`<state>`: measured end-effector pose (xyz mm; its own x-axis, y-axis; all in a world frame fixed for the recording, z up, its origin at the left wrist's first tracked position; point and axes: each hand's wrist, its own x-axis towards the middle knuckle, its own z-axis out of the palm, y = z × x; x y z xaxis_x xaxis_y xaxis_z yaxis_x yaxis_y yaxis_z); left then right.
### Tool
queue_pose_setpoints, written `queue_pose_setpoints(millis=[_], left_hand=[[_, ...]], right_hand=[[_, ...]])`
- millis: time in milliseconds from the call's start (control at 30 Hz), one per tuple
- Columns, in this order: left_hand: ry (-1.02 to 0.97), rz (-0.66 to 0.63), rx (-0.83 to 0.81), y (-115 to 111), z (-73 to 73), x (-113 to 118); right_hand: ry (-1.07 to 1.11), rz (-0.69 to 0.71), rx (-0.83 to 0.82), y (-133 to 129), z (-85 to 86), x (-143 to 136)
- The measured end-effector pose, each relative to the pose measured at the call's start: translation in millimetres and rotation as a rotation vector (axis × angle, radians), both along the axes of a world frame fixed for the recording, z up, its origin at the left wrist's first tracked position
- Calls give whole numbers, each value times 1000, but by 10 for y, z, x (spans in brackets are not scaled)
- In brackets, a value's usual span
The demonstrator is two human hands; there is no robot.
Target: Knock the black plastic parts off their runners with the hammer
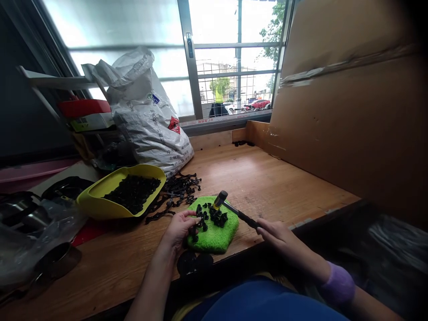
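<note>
My right hand (274, 232) is wrapped round the black handle of a small mallet (241, 216). The mallet's head, black with a yellow band, is over a cluster of small black parts (219, 218) on a bright green fuzzy cloth (214, 240); whether it touches them I cannot tell. At the cloth's left edge, my left hand (180, 226) pinches a black knobbed piece (200, 218) between thumb and fingers. Left of the cloth, more black branched pieces (179, 189) lie heaped on the wooden table.
A yellow scoop-shaped tray (96, 203) full of small black parts sits left, before a white woven sack (147, 116). Black discs (195, 263) lie at the front edge. A tall cardboard sheet (341, 102) borders the right side. Metal pots and plastic (30, 218) crowd the far left.
</note>
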<state>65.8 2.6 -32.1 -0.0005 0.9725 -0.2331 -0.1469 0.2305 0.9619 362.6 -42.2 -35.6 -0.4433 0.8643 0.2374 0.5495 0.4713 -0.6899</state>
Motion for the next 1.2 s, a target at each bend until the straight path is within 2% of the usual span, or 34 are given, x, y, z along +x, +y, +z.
queue_pose_setpoints(millis=[133,367,433,500,700,833,1133,1200], left_hand=[[18,-12,3,31,-17,-7],[-32,2,-2,31,-3,3],[-49,10,-7,20,5,8],[-59,3,-16,15,9,5],[-31,7,-7,34,-13,-16],[-5,13,-1,39,-8,-3],[17,-2,-6,61,-37,-6],[7,-15,-14,62,-29,-2]], right_hand=[[-22,-14,9,19,57,-24],[52,25,126,122,384,-145],[64,32,159,149,431,-183],[56,37,181,166,421,-203],[37,33,139,170,223,-145],[6,28,137,177,161,-90],[9,10,195,171,268,-198],[-110,-8,205,172,291,-232]])
